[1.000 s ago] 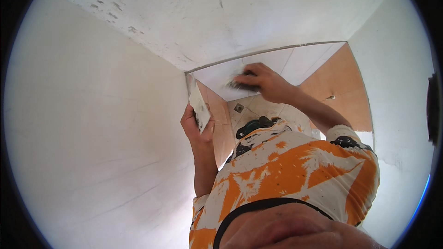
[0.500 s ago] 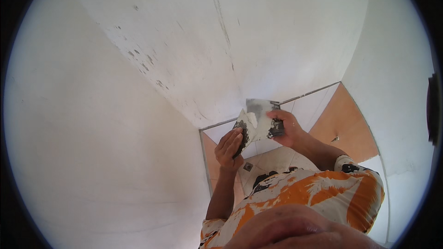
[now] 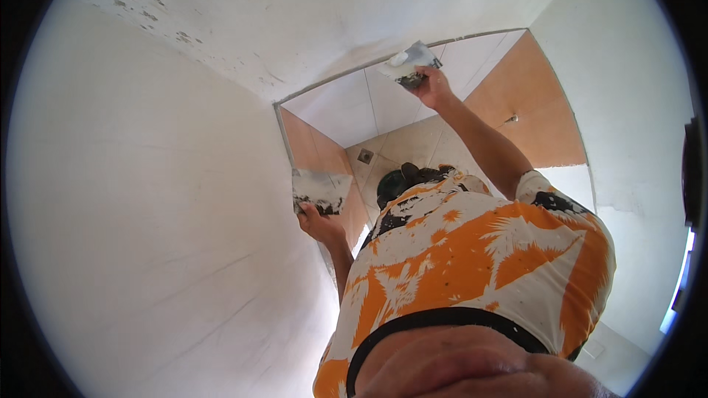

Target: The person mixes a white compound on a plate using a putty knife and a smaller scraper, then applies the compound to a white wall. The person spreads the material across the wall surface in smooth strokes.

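Note:
My right hand (image 3: 435,88) is closed on the back of a wide putty knife (image 3: 417,57), held up near the top edge of the white wall tiles. White putty sits on this blade, and dark smears mark its grip end. Lower and to the left, my left hand (image 3: 318,222) grips a second flat putty blade (image 3: 323,186), streaked with white and dark residue, close to the left wall. The two blades are well apart. Which fingers lie behind the left blade is hidden.
A plastered wall (image 3: 243,15) with dark pits rises ahead, meeting a smooth left wall (image 3: 147,199) at a corner. Below it are white tiles (image 3: 332,114) and orange tiles (image 3: 535,103), the latter with a small pipe fitting (image 3: 512,118). A floor drain (image 3: 365,155) lies below.
The two blades, earlier together in front of me, have separated. My right hand has gone up and my left hand out to the left. The view has tilted downward.

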### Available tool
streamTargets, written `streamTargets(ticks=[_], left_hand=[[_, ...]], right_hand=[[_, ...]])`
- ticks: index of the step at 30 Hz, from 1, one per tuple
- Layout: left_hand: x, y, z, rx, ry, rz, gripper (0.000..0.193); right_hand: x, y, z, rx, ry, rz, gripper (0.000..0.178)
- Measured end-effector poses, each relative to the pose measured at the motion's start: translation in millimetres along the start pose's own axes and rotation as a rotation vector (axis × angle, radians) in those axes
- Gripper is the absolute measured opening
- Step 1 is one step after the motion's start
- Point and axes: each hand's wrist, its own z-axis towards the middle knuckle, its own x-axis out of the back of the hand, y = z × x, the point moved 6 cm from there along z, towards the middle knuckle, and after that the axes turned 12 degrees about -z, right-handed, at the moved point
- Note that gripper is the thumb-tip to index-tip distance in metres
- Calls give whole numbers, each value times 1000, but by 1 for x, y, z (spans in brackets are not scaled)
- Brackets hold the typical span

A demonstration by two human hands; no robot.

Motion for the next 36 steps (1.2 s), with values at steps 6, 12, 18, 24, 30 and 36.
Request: streamTargets(ticks=[6, 12, 18, 24, 30, 36], left_hand=[[4, 7, -25, 48, -13, 52, 33], [13, 8, -40, 88, 39, 48, 35], [19, 2, -40, 81, -7, 5, 33], [15, 7, -42, 81, -2, 51, 34], [18, 8, -42, 109, 35, 131, 34], [14, 8, -43, 69, 8, 22, 32]], right_hand=[[25, 39, 63, -47, 218, 98, 32], [36, 44, 98, -66, 313, 85, 30], [39, 46, 114, -88, 320, 87, 30], [48, 59, 106, -113, 325, 108, 30], [55, 48, 99, -34, 327, 147, 28], [54, 30, 114, -48, 393, 69, 28]])
